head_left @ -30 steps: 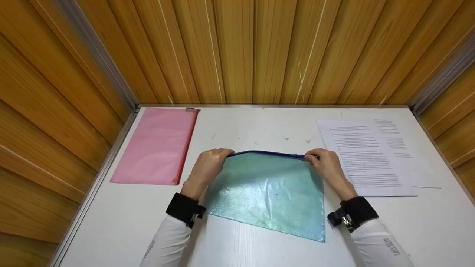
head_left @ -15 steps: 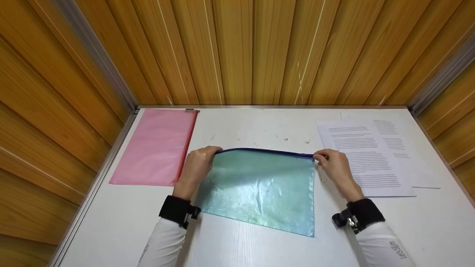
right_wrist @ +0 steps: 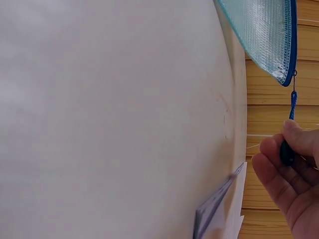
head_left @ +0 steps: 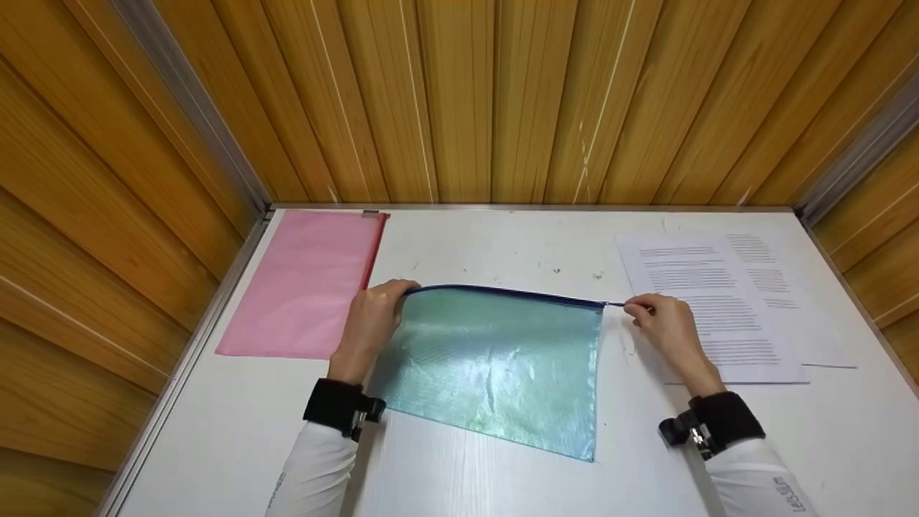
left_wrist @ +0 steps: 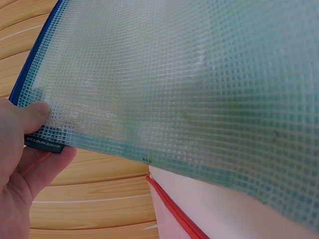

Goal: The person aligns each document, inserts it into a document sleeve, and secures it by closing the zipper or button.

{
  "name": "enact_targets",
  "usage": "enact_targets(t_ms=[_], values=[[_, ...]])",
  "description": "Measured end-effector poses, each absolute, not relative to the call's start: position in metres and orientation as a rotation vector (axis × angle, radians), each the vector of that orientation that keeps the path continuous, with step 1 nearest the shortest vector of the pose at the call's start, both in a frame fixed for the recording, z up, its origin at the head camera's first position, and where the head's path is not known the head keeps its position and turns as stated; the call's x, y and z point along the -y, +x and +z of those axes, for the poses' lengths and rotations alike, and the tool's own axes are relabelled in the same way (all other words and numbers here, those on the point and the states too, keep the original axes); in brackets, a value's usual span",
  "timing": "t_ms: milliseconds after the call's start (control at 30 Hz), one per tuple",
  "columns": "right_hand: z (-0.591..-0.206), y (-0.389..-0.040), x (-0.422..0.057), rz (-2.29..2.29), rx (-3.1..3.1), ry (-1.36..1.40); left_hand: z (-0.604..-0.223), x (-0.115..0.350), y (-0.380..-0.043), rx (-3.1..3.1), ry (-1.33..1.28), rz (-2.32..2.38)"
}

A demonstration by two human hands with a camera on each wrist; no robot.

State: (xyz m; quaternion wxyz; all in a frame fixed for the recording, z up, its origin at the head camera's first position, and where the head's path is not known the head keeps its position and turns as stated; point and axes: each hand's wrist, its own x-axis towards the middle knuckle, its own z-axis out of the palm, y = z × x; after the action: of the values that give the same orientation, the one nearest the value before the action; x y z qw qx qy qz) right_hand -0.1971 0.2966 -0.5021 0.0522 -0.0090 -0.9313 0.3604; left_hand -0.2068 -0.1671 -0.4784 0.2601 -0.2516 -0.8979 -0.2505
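Evidently one green pouch (head_left: 495, 359) lies between two hands, in the middle of the surface (head_left: 467, 488). Its long axis runs left to right, with the blue zip (head_left: 502, 291) along the far side, sloping slightly nearer the person at its right end; the opposite edge faces the person. Whether that edge touches the surface I cannot tell.

The left hand (head_left: 370, 316) pinches the left zip corner, thumb on the mesh and fingers behind, next to one dark tag (left_wrist: 44, 144). The right hand (head_left: 668, 323), just beyond the other end, has thumb and fingertips closed on one blue cord (right_wrist: 293, 105) fixed to the zip, a dark bead (right_wrist: 287, 153) among its loosely curled fingers.

One pink pouch (head_left: 301, 283) lies on the left, its red zip facing right. Two overlapping printed sheets (head_left: 703, 316) show on the right; how many lie beneath is unclear.
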Motion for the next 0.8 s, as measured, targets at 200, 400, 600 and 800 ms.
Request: enact_targets(t_ms=[200,400,600,800], values=[[-0.505,-0.195,-0.297,1.145,2.846,-0.056,-0.481,0.165,-0.206,2.42,-0.659,-0.735],[-0.503,-0.193,-0.295,1.134,2.799,-0.07,-0.476,0.16,-0.206,2.425,-0.645,-0.785],[-0.496,-0.194,-0.278,1.11,2.682,0.018,-0.473,0.157,-0.204,2.453,-0.604,-0.781],[-0.487,-0.199,-0.249,1.075,2.73,0.301,-0.472,0.148,-0.206,2.448,-0.618,-0.79]])
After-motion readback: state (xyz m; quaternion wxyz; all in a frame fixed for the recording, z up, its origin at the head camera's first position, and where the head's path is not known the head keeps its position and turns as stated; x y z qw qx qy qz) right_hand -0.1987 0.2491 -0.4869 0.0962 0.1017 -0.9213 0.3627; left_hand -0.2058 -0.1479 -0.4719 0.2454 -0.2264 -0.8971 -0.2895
